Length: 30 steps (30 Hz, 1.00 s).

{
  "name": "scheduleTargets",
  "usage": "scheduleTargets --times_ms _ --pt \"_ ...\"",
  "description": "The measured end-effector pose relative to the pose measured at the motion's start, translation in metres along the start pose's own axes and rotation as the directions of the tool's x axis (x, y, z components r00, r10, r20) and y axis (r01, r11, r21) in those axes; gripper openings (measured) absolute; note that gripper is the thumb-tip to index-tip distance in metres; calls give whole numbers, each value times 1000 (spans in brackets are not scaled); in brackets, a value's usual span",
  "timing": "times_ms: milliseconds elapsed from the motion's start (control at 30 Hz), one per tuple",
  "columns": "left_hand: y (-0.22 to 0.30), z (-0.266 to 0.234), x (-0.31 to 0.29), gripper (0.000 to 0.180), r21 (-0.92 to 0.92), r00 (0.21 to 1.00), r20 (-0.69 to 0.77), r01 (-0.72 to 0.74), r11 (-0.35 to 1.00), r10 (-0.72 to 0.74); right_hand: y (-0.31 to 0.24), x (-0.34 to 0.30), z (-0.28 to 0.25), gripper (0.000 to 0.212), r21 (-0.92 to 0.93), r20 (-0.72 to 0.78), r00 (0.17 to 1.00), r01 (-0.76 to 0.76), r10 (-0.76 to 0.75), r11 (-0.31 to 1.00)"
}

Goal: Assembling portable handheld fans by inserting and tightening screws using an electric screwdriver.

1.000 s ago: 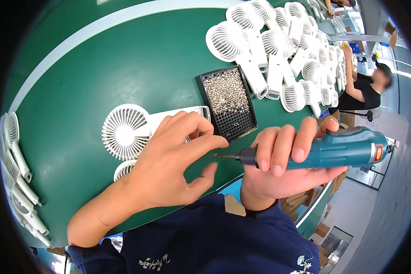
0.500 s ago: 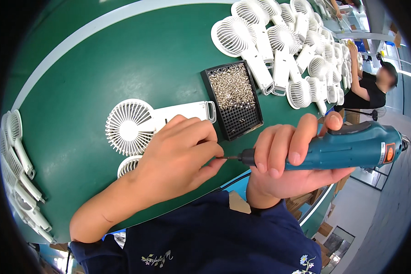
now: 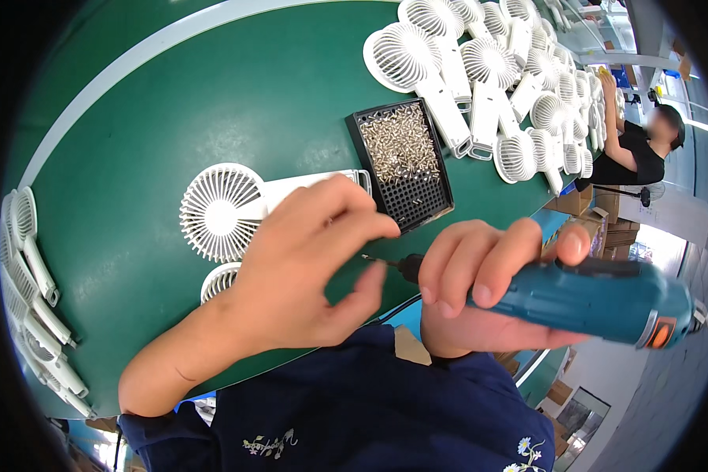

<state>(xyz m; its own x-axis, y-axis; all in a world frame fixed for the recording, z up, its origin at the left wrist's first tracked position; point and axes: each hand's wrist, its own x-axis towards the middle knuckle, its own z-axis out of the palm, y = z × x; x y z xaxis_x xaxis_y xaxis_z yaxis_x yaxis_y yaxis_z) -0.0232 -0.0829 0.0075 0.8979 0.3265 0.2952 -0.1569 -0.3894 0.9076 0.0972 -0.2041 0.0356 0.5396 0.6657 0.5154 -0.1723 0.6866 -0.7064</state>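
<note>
My right hand [image 3: 472, 275] is wrapped round a teal electric screwdriver [image 3: 590, 303], held level with its bit [image 3: 379, 259] pointing left. A small bright piece shows at the bit's tip; whether it is a screw I cannot tell. My left hand [image 3: 303, 271] is open beside the tip, with thumb and forefinger spread around it but apart from it. Beneath this hand a white handheld fan [image 3: 224, 208] lies on the table, its handle partly covered. Another white fan [image 3: 219, 282] is mostly hidden by my left wrist.
A black perforated tray [image 3: 446, 177] holds many small silvery screws [image 3: 401, 141] beyond my hands. White fans [image 3: 488, 63] are heaped at the far right, and more fans [image 3: 35, 244] line the left edge of the green table [image 3: 173, 102]. A co-worker [image 3: 645, 149] in black is at the right.
The left thumb and fingers have parted from the bit's tip, where they were pinched. The screwdriver's rear has swung down and its bit now slants slightly upward to the left.
</note>
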Motion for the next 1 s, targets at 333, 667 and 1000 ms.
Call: scheduleTargets --times_ms 333,667,1000 --pt "-9 -7 0 25 -164 978 -202 12 986 -46 18 -13 11 62 32 -46 998 40 -38 999" --pt "-12 -9 -3 24 -173 977 -198 38 984 -72 23 -16 20 40 -56 2 1000 -3 3 998" --pt "-11 -8 -1 23 -184 978 -201 11 983 -49 21 -16 22 42 -138 -42 990 130 -137 982"
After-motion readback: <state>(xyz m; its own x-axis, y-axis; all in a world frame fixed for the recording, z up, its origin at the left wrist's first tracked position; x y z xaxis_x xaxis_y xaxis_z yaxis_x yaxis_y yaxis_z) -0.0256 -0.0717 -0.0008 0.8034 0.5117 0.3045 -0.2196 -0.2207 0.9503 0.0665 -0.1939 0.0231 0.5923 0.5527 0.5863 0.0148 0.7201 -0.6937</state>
